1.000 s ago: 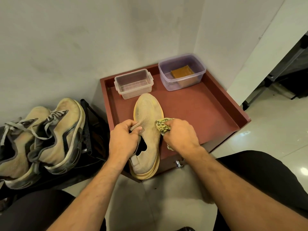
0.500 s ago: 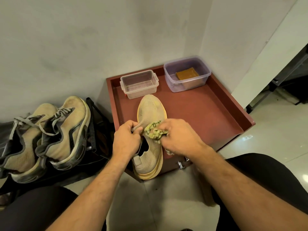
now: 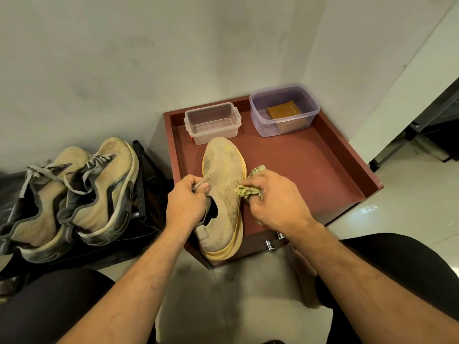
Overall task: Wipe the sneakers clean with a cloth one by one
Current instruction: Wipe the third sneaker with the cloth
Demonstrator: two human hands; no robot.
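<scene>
The knit sneaker (image 3: pixel 222 194) lies on the red tray (image 3: pixel 310 175), toe at 12 o'clock, heel overhanging the near edge; the left hand (image 3: pixel 186 204) pinches its collar at 9 o'clock; the right hand (image 3: pixel 275 197) grips a bunched cloth (image 3: pixel 244 191) against its 3 o'clock side; two laced sneakers (image 3: pixel 74 192) sit well apart at 9 o'clock.

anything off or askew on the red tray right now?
One thing: the knit sneaker overhangs the red tray's near edge at the heel. The left hand grips its collar, steadying it; the right hand presses the cloth against its side. Nothing spilled.
</scene>
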